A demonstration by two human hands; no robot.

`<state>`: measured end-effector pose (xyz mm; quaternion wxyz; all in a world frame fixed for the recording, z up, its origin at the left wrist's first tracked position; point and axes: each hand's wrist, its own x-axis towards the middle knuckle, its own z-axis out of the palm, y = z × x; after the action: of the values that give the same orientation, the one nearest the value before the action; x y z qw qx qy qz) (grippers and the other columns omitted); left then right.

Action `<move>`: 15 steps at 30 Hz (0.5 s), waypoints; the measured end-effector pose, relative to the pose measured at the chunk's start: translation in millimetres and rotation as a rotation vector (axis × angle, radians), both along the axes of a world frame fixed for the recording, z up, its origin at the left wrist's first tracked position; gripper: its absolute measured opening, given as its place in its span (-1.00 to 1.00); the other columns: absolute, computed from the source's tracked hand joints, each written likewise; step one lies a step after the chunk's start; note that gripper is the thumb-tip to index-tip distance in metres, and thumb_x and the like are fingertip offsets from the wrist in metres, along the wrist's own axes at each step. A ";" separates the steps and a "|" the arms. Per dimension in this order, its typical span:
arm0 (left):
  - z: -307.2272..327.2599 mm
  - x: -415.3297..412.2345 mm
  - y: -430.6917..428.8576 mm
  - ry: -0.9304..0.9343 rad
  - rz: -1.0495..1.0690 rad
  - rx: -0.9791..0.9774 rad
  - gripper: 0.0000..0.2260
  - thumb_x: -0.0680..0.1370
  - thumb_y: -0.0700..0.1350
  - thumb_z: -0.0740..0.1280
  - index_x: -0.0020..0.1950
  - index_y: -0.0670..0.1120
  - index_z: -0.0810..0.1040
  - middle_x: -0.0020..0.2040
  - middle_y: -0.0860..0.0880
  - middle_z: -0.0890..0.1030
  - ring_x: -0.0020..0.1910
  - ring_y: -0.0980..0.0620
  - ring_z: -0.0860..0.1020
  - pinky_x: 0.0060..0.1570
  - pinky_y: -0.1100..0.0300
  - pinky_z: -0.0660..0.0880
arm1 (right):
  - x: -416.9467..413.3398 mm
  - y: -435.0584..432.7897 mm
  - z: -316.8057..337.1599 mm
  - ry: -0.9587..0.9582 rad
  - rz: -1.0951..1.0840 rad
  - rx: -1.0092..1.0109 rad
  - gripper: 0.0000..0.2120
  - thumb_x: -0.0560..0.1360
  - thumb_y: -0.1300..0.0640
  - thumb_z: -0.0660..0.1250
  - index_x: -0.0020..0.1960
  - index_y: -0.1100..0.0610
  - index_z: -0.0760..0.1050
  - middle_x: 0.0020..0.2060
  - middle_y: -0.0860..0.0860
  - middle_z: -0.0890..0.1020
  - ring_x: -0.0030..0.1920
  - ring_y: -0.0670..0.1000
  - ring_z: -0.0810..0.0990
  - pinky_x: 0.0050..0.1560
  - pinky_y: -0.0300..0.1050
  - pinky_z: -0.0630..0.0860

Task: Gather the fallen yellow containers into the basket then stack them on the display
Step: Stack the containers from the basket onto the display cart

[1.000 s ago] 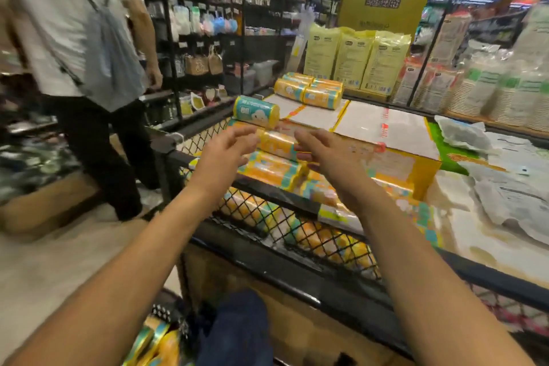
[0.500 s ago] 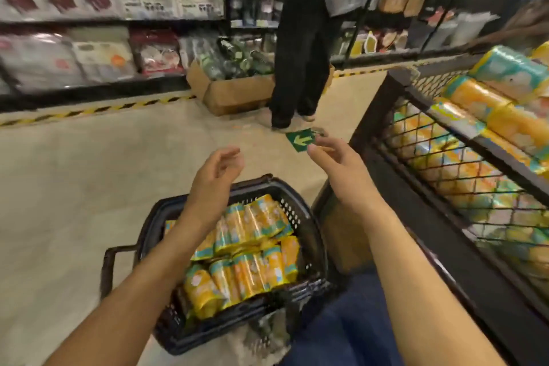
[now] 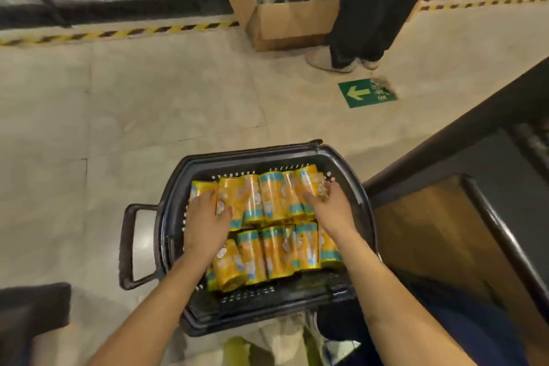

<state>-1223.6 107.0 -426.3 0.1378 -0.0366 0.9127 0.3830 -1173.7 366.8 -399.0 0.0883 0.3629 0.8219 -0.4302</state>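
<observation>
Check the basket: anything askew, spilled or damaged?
Mostly tidy. In the basket, the near row's leftmost yellow container lies skewed and slumped lower, while the other containers lie parallel. Nothing looks spilled or visibly damaged.
</observation>
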 end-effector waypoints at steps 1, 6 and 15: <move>-7.0 -3.3 -0.6 0.023 -0.011 -0.058 -0.57 0.57 0.00 0.42 0.38 -0.14 0.49 0.24 -0.16 0.58 0.25 -0.19 0.54 0.22 -0.05 0.48 | -3.1 1.3 -10.5 0.011 -0.005 0.035 -0.34 0.47 -0.24 0.47 0.42 0.10 0.43 0.31 0.06 0.59 0.33 0.13 0.55 0.30 0.07 0.49; -24.8 -4.7 25.1 0.037 0.001 -0.246 -0.40 0.46 0.27 0.50 0.30 -0.09 0.47 0.16 -0.09 0.48 0.18 -0.15 0.49 0.10 -0.05 0.47 | -12.1 21.0 -57.1 -0.024 -0.067 0.057 -0.06 0.24 -0.45 0.43 0.41 0.10 0.35 0.29 0.08 0.58 0.32 0.15 0.54 0.33 0.22 0.50; -40.9 -16.3 47.9 0.100 0.113 -0.382 -0.39 0.42 0.26 0.54 0.21 -0.17 0.51 0.14 -0.15 0.45 0.17 -0.21 0.48 -0.04 -0.10 0.49 | -23.9 23.7 -82.6 -0.079 0.019 0.131 -0.23 0.40 -0.23 0.54 0.48 0.02 0.36 0.24 0.06 0.45 0.32 0.12 0.42 0.22 0.00 0.44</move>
<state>-1239.9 154.9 -467.2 0.0611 -0.0941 0.9709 0.2115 -1197.6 390.5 -481.6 0.1006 0.3767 0.8476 -0.3598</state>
